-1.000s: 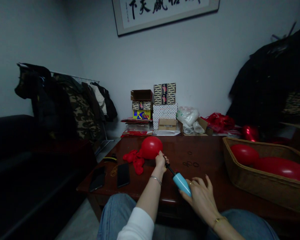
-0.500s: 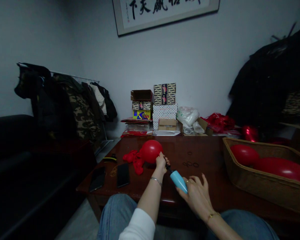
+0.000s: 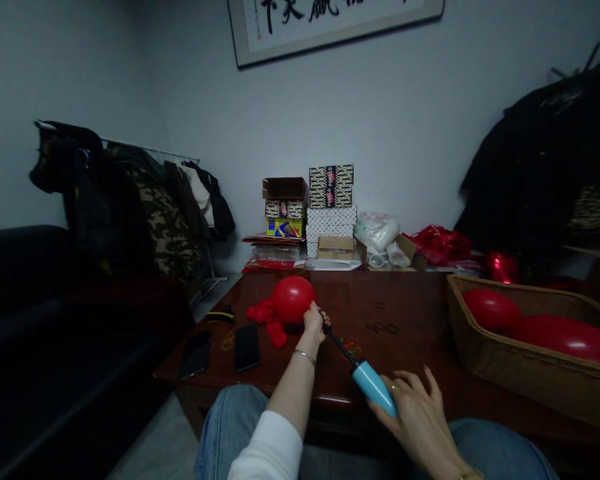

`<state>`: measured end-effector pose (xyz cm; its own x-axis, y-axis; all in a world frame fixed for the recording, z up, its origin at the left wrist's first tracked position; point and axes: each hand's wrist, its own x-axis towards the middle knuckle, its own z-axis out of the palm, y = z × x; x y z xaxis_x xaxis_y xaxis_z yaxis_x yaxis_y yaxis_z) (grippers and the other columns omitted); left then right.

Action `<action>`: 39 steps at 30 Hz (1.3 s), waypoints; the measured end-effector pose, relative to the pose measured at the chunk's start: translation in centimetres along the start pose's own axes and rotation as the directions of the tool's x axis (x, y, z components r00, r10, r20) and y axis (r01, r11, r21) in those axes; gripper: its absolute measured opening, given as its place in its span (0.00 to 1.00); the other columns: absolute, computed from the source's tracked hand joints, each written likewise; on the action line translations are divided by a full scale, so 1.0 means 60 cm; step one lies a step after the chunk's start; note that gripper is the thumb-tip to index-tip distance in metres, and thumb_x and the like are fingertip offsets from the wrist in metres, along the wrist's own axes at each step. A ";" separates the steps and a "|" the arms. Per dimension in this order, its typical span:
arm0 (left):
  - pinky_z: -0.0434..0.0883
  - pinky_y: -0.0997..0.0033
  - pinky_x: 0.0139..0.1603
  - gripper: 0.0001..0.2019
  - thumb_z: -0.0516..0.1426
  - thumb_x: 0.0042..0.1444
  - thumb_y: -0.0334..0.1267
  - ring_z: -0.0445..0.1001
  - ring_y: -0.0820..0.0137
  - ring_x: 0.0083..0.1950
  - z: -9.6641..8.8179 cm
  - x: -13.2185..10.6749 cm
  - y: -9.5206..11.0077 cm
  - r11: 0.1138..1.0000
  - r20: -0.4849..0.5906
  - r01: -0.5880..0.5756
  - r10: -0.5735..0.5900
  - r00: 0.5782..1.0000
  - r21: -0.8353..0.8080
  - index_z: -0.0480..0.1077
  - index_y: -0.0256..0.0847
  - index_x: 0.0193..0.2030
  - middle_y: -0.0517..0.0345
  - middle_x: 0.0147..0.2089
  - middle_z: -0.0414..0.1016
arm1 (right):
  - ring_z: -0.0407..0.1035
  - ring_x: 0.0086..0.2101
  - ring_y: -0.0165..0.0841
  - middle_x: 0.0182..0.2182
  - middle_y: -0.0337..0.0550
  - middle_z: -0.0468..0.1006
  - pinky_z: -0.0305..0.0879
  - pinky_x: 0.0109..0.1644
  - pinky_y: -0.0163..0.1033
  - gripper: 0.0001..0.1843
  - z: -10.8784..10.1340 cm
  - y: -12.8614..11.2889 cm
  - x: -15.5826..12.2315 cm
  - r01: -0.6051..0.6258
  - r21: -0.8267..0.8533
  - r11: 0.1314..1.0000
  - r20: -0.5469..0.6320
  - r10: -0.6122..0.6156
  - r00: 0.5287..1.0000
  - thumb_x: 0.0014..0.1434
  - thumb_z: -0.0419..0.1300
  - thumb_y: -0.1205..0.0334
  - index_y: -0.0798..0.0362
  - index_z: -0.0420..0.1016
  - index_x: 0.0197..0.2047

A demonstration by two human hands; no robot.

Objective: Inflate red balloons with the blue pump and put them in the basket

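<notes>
A partly inflated red balloon [image 3: 294,299] is above the table, its neck pinched in my left hand [image 3: 314,323] at the nozzle end of a hand pump. My right hand [image 3: 414,407] grips the light blue barrel of the balloon pump [image 3: 375,385]. Between the two hands, the pump's black rod shows, drawn out of the barrel. Just where the balloon's neck meets the nozzle is hidden by my left fingers. Flat red balloons [image 3: 276,328] lie in a pile beside and below the inflated one.
On the right stands a wicker basket [image 3: 530,377] holding inflated red balloons [image 3: 565,335]. Dark rings [image 3: 377,327] and small coloured bands [image 3: 351,347] lie on the brown table [image 3: 420,300]. Two phones [image 3: 247,347] are at the left. Stacked boxes [image 3: 331,223] stand by the wall.
My right hand has pulled the pump barrel down and to the right, exposing more of the black rod. My left hand and the balloon have shifted slightly left.
</notes>
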<state>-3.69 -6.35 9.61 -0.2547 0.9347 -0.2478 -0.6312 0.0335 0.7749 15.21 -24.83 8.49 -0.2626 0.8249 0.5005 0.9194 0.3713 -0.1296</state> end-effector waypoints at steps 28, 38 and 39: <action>0.52 0.80 0.15 0.16 0.50 0.57 0.50 0.54 0.80 0.13 -0.007 0.006 0.018 1.000 -0.008 -0.021 0.020 1.000 -0.019 0.55 0.41 0.28 0.68 0.16 0.54 | 0.65 0.47 0.42 0.38 0.44 0.78 0.32 0.62 0.57 0.22 0.009 0.009 -0.007 0.002 0.010 1.000 0.013 -0.002 1.000 0.56 0.53 0.48 0.51 0.72 0.48; 0.51 0.81 0.15 0.15 0.48 0.59 0.49 0.54 0.80 0.14 0.021 -0.024 -0.008 1.000 0.006 0.029 -0.029 1.000 -0.002 0.55 0.41 0.28 0.67 0.17 0.55 | 0.65 0.46 0.43 0.35 0.44 0.79 0.31 0.61 0.59 0.19 0.008 -0.004 0.033 -0.056 0.024 0.998 0.056 0.055 0.997 0.56 0.53 0.49 0.51 0.74 0.44; 0.51 0.81 0.15 0.16 0.48 0.59 0.50 0.54 0.80 0.14 0.024 -0.029 -0.013 0.999 0.007 0.037 -0.037 0.999 0.004 0.55 0.41 0.28 0.67 0.17 0.55 | 0.65 0.46 0.43 0.35 0.44 0.79 0.31 0.61 0.59 0.19 0.010 -0.007 0.043 -0.067 0.024 0.997 0.062 0.066 0.996 0.55 0.53 0.49 0.51 0.75 0.43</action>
<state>-1.67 -7.48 10.28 -0.2260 0.9353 -0.2722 -0.6375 0.0692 0.7673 13.98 -22.60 9.31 -0.2195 0.8725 0.4365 0.9279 0.3250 -0.1830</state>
